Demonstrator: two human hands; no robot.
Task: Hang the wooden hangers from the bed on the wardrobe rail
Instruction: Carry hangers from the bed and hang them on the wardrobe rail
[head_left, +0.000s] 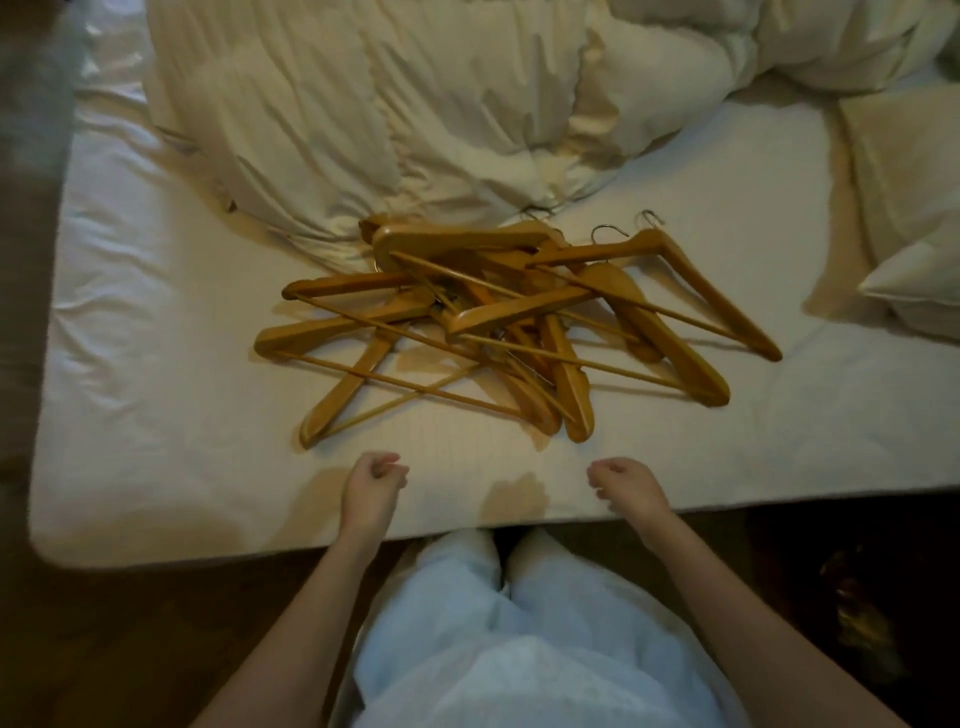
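- Our left hand (374, 480) hovers on the near side of the pile of wooden hangers (519, 322), just short of its left-hand end. The fingers are loosely curled in towards the palm, the thumb lies against them, and they hold nothing.
- Our right hand (628, 483) hovers level with it, on the near side of the pile below its right half. Its fingers are loosely curled too and it grips nothing.
- Neither hand touches a hanger; a strip of bare sheet lies between each hand and the pile.
- The pile is a tangle of hangers lying flat and crossed over one another on the bed (156, 389). We cannot count them surely.
- A few metal hooks (605, 231) stick out at the far right side of the pile.
- Beyond the pile, touching its far edge, lies a rumpled pale duvet (389, 114).
- To the right of the pile, well apart from it, a white pillow (914, 270) rests at the bed's edge.
- On the near side of the pile, past the edge of the mattress, we see pale trousers (493, 623) between our forearms and a dark floor (130, 649) on either side.
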